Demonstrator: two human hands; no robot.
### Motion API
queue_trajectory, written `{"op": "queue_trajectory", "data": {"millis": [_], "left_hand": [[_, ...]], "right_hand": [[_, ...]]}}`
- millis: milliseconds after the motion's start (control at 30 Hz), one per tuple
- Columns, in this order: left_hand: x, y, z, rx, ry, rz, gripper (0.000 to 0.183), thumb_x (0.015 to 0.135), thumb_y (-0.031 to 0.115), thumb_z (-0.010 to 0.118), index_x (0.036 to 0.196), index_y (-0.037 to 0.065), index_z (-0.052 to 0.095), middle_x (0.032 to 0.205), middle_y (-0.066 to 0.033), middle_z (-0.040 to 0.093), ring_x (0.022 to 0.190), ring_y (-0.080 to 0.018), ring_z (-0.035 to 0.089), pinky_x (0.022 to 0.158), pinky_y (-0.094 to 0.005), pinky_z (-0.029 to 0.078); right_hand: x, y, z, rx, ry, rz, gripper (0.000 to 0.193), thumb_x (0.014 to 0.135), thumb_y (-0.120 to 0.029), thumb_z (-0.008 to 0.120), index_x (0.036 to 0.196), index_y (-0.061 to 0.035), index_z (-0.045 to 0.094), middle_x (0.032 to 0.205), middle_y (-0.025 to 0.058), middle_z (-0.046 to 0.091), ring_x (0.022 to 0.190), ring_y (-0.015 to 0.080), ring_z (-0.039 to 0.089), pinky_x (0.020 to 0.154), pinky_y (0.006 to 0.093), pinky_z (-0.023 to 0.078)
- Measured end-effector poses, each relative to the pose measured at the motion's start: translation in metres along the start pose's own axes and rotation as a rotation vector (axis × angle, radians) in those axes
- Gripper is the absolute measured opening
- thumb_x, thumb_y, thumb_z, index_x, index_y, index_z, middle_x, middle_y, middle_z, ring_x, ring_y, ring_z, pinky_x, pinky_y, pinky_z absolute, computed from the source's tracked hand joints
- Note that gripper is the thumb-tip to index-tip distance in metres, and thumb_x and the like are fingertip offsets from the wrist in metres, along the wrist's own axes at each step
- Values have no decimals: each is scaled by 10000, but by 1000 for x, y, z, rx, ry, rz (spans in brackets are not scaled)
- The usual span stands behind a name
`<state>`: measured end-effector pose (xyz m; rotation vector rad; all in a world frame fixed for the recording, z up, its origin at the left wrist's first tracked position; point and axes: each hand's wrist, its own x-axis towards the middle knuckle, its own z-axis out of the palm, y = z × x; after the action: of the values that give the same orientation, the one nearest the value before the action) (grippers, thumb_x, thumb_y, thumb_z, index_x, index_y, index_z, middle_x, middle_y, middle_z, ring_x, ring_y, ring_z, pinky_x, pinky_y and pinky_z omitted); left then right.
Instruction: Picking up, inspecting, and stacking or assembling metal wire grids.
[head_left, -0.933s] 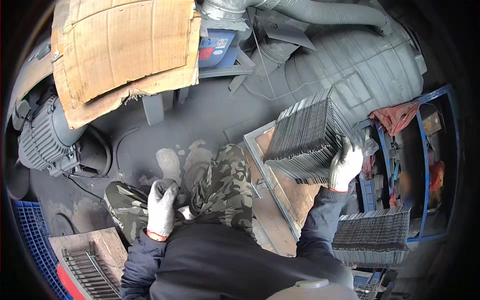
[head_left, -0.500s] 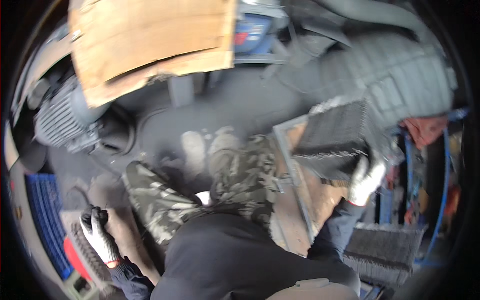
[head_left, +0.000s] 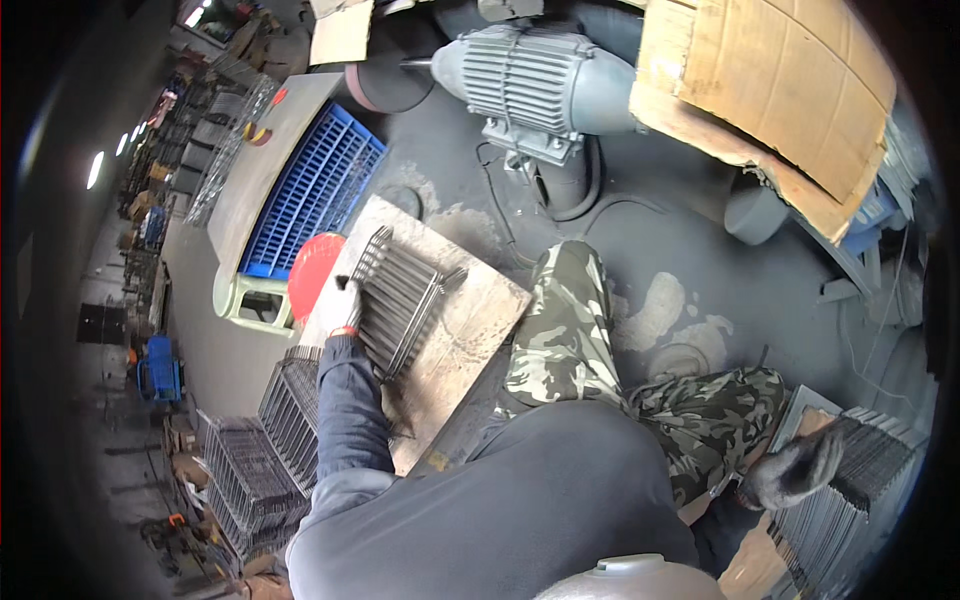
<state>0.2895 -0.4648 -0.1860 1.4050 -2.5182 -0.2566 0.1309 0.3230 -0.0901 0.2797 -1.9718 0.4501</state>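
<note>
Right grip (head_left: 797,470) loosely uncurled beside plates (head_left: 822,530)

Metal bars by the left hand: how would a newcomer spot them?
Left of the camouflage trousers is a pale, stained board. On it, right of the gloved left hand, lies a pile of dark bars. Only this pile rests there, unlike the lower-left wire stacks.

At nine o'clock the left glove (head_left: 345,305) is white with blackened fingers and a red cuff edge; at four, the right glove (head_left: 797,472) looks dark grey. Dark grey rods (head_left: 395,310) and a bright red disc (head_left: 312,272) also show at nine. The crate (head_left: 315,190) at ten is blue, the motor (head_left: 520,85) at twelve grey, the cardboard (head_left: 790,85) at two tan. Camouflage mottles the trousers (head_left: 560,335) in green, black and pale grey.
</note>
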Motion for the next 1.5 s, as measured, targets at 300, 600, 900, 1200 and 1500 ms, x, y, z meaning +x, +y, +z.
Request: {"op": "queue_trajectory", "data": {"millis": [300, 600, 900, 1200, 1500], "left_hand": [[-20, 42, -61, -219, 115, 152, 223, 975, 208, 698, 1112, 36, 737, 1053, -204, 778, 1011, -364, 756, 909, -429, 576], [-125, 297, -162, -255, 66, 867, 232, 891, 25, 756, 1122, 48, 752, 1020, -162, 767, 955, -340, 768, 878, -386, 601], [-184, 452, -74, -472, 216, 1214, 725, 750, 173, 869, 1425, 87, 619, 1174, -209, 724, 1023, -397, 726, 953, -422, 576], [-249, 519, 108, -1197, -1296, 227, 274, 1010, 131, 779, 1190, 34, 597, 911, -38, 695, 671, -109, 657, 581, -279, 566], [-242, 537, 132, -1110, -1274, 215, 314, 1008, 163, 783, 1188, 8, 577, 862, -60, 691, 632, -129, 659, 547, -297, 560]], "right_hand": [[6, -31, 25, 240, -152, 115, 360, 1076, -99, 653, 1392, 70, 621, 1418, 223, 636, 1362, 387, 603, 1197, 542, 462], [48, -134, 96, 1215, -572, 904, 673, 883, 157, 735, 1499, 13, 507, 1482, 146, 560, 1315, 255, 620, 1004, 392, 609], [28, -92, 159, 1189, -577, 1263, 167, 1003, 3, 729, 1164, -26, 697, 1004, 21, 735, 824, 110, 683, 721, 282, 568], [9, 42, 144, 942, -585, 1503, 320, 1026, -152, 730, 1314, -38, 650, 1094, 71, 744, 839, 180, 737, 646, 327, 620], [-21, 72, 179, 906, -494, 1517, 215, 1013, -48, 728, 1224, -13, 747, 1114, 52, 789, 933, 149, 727, 867, 308, 588]]}}
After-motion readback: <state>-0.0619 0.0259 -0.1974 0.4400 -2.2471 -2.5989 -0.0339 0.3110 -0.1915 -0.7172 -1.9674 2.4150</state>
